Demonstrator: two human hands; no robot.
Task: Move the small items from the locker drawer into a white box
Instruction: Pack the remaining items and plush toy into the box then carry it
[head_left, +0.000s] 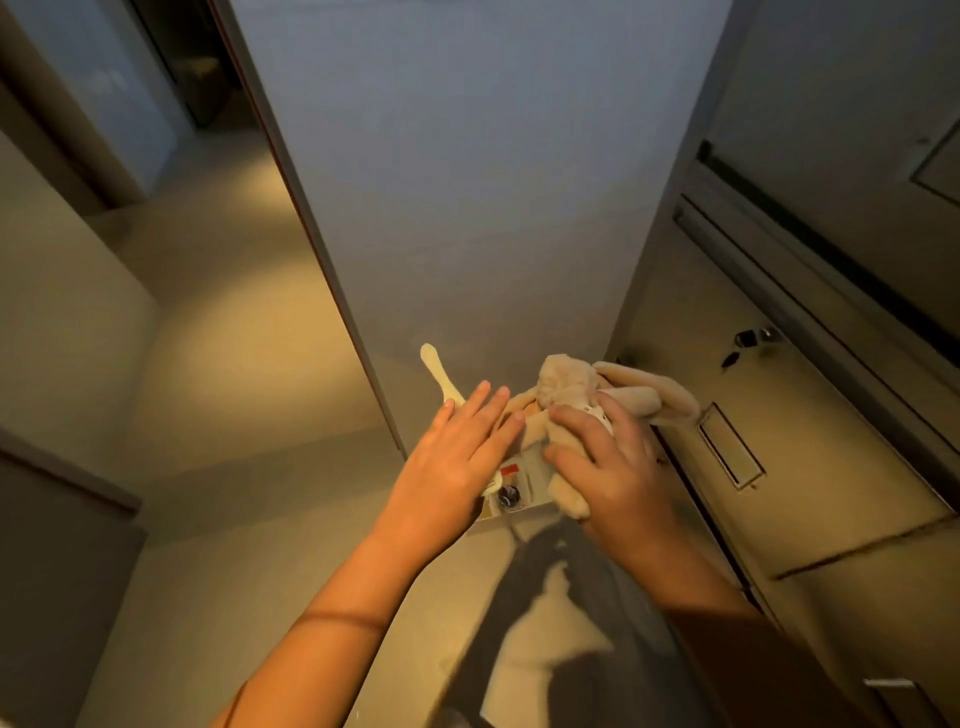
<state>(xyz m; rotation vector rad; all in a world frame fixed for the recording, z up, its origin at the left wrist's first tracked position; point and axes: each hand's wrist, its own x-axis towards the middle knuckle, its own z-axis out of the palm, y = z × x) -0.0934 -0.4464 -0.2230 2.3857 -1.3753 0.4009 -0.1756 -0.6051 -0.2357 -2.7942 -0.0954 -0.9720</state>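
- Fingers (582, 428) of the right hand (618, 483) curl round a beige plush rabbit (566, 384), just above the white box (519, 514).
- Left hand (457, 457) lies flat beside them, fingers straight and close together (holding nothing).
- Locker (779, 467) stands to their right.

Plush toy (566, 395): recorded as plain beige, no pattern. A long strip (435, 370) at its left is noted as paler cream. The box (519, 514) beneath is logged as white; a red patch (510, 470) and a black round item (509, 496) are seen inside it. The open door (467, 182) is recorded as flat blue-grey, edged in dark red. The lockers (779, 441) are noted as grey, tinted yellow by warm light. The floor (234, 389) is logged as plain tan. Keys (748, 340): black. Sleeve (727, 649): brown.
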